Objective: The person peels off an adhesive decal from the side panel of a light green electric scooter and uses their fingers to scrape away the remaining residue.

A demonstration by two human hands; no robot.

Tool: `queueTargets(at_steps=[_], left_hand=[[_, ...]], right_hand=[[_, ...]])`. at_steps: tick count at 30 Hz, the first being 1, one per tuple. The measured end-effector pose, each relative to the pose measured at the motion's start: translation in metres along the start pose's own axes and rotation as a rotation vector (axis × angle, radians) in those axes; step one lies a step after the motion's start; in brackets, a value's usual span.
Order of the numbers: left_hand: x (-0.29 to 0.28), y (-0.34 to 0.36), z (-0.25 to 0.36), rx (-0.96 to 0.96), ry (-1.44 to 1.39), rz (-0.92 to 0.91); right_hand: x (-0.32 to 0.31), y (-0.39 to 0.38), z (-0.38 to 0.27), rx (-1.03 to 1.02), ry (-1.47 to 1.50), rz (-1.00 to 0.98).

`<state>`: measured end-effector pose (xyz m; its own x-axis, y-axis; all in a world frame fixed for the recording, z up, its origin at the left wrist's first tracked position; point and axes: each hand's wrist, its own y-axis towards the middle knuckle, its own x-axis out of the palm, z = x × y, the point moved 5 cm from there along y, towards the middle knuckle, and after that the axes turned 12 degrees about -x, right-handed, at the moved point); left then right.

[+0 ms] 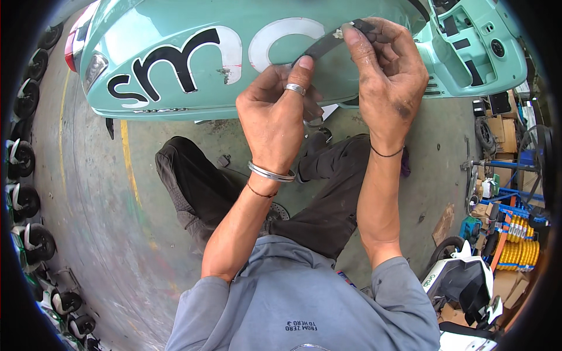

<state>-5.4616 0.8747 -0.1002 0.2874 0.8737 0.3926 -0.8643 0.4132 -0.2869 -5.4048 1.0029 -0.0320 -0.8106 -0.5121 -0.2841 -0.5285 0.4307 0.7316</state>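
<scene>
A dark, flexible sticker strip [325, 44] stretches between my two hands, in front of a mint-green scooter body panel [132, 38]. My left hand [270, 111] pinches its lower end between thumb and fingers. At the upper end my right hand [387, 82] is closed on it, thumb pressed against the curled fingers. A small pale crumpled bit [338, 34] shows beside the right thumb. Large black letter decals [186, 61] with white edging sit on the panel's left part. Nearer my hands, a bare white letter shape [287, 30] shows, partly hidden behind them and the strip.
My bent legs [202, 175] are below the panel on the grey floor [99, 193]. Scooters with black wheels [36, 243] line the far left. On the right are an open green scooter section [477, 52], a white scooter front [459, 281], shelving with yellow coils [518, 254] and cardboard.
</scene>
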Motion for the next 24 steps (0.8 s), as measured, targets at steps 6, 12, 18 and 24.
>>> queueTargets(at_steps=[6,12,18,24], left_hand=[[0.0014,0.0001,0.0010,-0.003,-0.033,0.016],[0.0021,0.0012,0.0005,0.021,-0.074,0.021],[0.0026,0.0030,-0.0034,0.029,-0.115,0.028],[0.0027,0.0027,-0.0052,0.013,-0.114,0.047]], right_hand=[[0.0004,0.0021,-0.0010,0.037,-0.005,0.017],[0.0023,0.0021,-0.0019,0.056,0.020,0.034],[0.0035,0.0020,-0.0043,0.041,0.003,0.054],[0.0062,-0.0022,-0.0025,0.097,0.073,0.136]])
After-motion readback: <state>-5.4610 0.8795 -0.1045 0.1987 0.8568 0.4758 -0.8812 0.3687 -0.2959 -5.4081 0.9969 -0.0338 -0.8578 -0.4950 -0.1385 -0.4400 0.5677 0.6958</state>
